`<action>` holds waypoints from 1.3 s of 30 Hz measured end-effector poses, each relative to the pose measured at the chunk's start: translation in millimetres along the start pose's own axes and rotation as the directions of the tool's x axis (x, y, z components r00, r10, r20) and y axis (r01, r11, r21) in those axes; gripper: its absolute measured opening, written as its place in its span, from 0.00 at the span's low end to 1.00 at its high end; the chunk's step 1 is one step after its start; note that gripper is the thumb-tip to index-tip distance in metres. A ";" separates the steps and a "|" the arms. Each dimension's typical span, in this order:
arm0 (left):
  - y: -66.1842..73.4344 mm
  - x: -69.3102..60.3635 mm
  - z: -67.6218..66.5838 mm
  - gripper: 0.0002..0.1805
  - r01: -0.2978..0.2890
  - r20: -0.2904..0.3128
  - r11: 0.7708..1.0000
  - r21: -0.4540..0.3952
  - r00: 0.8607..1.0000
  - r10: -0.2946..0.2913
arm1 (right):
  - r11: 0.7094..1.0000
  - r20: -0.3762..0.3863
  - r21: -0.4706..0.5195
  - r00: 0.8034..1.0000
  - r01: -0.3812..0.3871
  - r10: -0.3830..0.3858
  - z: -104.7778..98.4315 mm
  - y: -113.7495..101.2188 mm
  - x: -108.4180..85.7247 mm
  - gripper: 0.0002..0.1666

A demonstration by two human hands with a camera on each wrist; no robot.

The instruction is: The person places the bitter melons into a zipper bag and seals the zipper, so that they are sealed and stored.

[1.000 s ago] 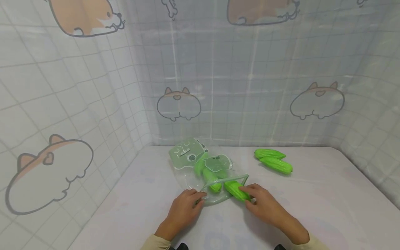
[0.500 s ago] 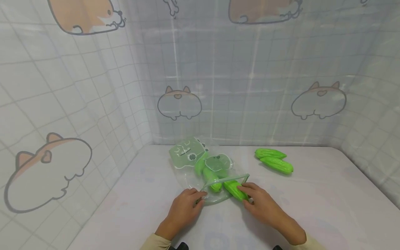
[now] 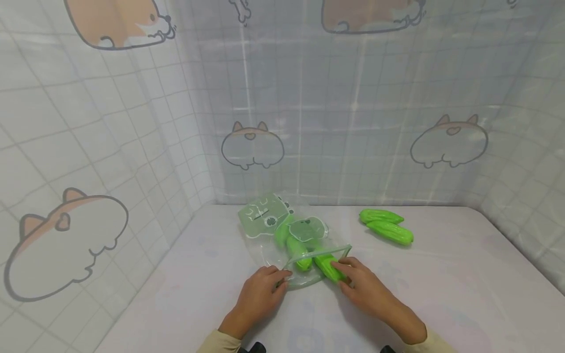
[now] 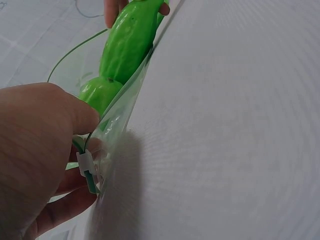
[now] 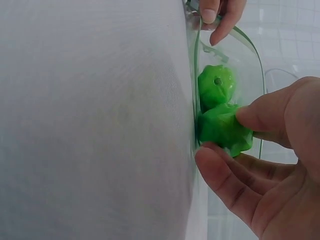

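Observation:
A clear zip bag [image 3: 260, 218] with green trim and cartoon prints lies on the table, its mouth spread towards me. My left hand [image 3: 261, 292] pinches the left corner of that mouth; in the left wrist view a white zip slider [image 4: 85, 163] sits beside the fingers. Thumb and fingers of my right hand [image 3: 367, 290] grip the near end of a bright green, ridged bitter melon [image 3: 326, 266]. Its far end is inside the bag mouth. Within the bag lie other bitter melons [image 3: 296, 251], partly covered by the prints.
Two more bitter melons, one behind [image 3: 382, 216] and one in front [image 3: 392, 233], lie side by side at the back right of the table. White gridded curtains [image 3: 353, 122] with dog drawings enclose the back and sides.
My right hand has moved slightly left, pushing the held bitter melon a little farther into the bag. The left hand stays in place at the bag's edge.

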State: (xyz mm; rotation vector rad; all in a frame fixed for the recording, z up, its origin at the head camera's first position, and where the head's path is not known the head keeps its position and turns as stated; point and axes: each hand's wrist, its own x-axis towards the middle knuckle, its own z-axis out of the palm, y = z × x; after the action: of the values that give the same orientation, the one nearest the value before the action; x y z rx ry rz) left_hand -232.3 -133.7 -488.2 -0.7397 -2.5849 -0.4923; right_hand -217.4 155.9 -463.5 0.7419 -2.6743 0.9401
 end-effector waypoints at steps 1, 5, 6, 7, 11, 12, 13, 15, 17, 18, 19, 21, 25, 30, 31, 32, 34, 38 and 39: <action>0.1 -0.2 -0.1 0.11 0.000 0.002 1.000 0.000 1.000 0.000 | 1.000 0.003 0.001 1.000 0.006 -0.006 0.4 0.5 -0.1 0.28; 0.2 -0.8 0.1 0.11 -0.010 -0.009 1.000 0.004 1.000 0.010 | 1.000 0.030 -0.002 0.999 0.011 -0.011 1.3 0.9 0.3 0.28; 0.1 -0.8 0.3 0.11 -0.013 -0.013 1.000 0.005 1.000 0.013 | 1.000 0.039 -0.010 0.999 0.009 -0.008 1.3 0.8 0.4 0.28; 0.1 -0.8 0.4 0.11 -0.016 -0.018 1.000 0.006 1.000 0.017 | 1.000 0.049 -0.019 0.999 0.002 -0.002 1.4 0.5 0.5 0.29; 0.4 -0.9 0.4 0.11 -0.025 -0.037 1.000 0.013 0.999 0.025 | 0.999 0.086 -0.036 0.996 -0.023 0.026 0.6 -1.9 1.0 0.31; 0.4 -0.9 0.2 0.11 -0.026 -0.041 1.000 0.014 0.999 0.027 | 0.999 0.094 -0.035 0.995 -0.027 0.031 0.2 -2.8 1.0 0.32; 0.5 -1.0 0.2 0.11 -0.029 -0.046 0.999 0.016 0.998 0.030 | 0.999 0.102 -0.035 0.994 -0.032 0.036 0.0 -3.5 1.0 0.32; 0.6 -1.1 0.3 0.11 -0.030 -0.050 0.999 0.018 0.998 0.031 | 0.999 0.118 -0.032 0.992 -0.042 0.045 -0.6 -5.0 0.8 0.33; 0.8 -1.4 0.0 0.11 -0.034 -0.053 0.999 0.016 0.998 0.035 | 0.998 0.135 -0.031 0.989 -0.057 0.061 -1.1 -6.3 0.3 0.34; 1.0 -1.5 -0.2 0.11 -0.036 -0.053 0.999 0.016 0.998 0.037 | 0.997 0.142 -0.031 0.987 -0.065 0.069 -1.2 -6.8 -0.1 0.34; 1.4 -1.5 -0.5 0.11 -0.037 -0.051 0.999 0.017 0.998 0.038 | 0.997 0.148 -0.031 0.986 -0.074 0.078 -1.2 -7.2 -0.5 0.35; 1.6 -1.6 -1.0 0.11 -0.035 -0.042 0.999 0.017 0.998 0.035 | 0.996 0.153 -0.031 0.984 -0.084 0.088 -1.6 -7.6 -1.0 0.35; 2.2 -1.2 -1.8 0.11 -0.034 -0.034 0.999 0.017 0.999 0.035 | 0.996 0.119 -0.042 0.990 -0.074 0.078 -3.7 -6.4 -3.3 0.34; 2.4 -0.8 -1.9 0.11 -0.043 -0.040 0.999 0.020 0.998 0.043 | 0.994 0.023 -0.108 1.000 -0.003 0.006 -5.3 -6.8 -10.1 0.27; 2.3 -0.9 -1.8 0.11 -0.043 -0.041 0.999 0.020 0.998 0.044 | 0.993 0.011 -0.120 1.000 0.013 -0.012 -5.5 -7.7 -11.6 0.26; 2.1 -1.1 -1.6 0.11 -0.043 -0.041 0.999 0.021 0.998 0.044 | 0.991 0.008 -0.129 1.000 0.027 -0.027 -5.7 -8.8 -13.2 0.26; 1.6 -1.5 -1.1 0.11 -0.042 -0.040 0.999 0.021 0.998 0.043 | 0.989 0.015 -0.137 0.999 0.053 -0.051 -6.1 -11.1 -16.6 0.24; 0.5 -2.1 0.1 0.11 -0.041 -0.039 0.999 0.025 0.998 0.042 | 0.983 0.046 -0.145 0.993 0.111 -0.106 -7.2 -15.2 -23.9 0.23; 0.3 -2.2 0.4 0.11 -0.042 -0.040 0.999 0.025 0.998 0.043 | 0.982 0.053 -0.144 0.992 0.123 -0.116 -7.3 -15.9 -25.6 0.23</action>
State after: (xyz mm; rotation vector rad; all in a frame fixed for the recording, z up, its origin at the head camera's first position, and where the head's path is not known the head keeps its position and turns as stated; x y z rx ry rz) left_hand -230.5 -134.3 -489.5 -0.7668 -2.5279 -0.4575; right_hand -187.1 159.9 -458.5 0.8885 -2.6667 0.6967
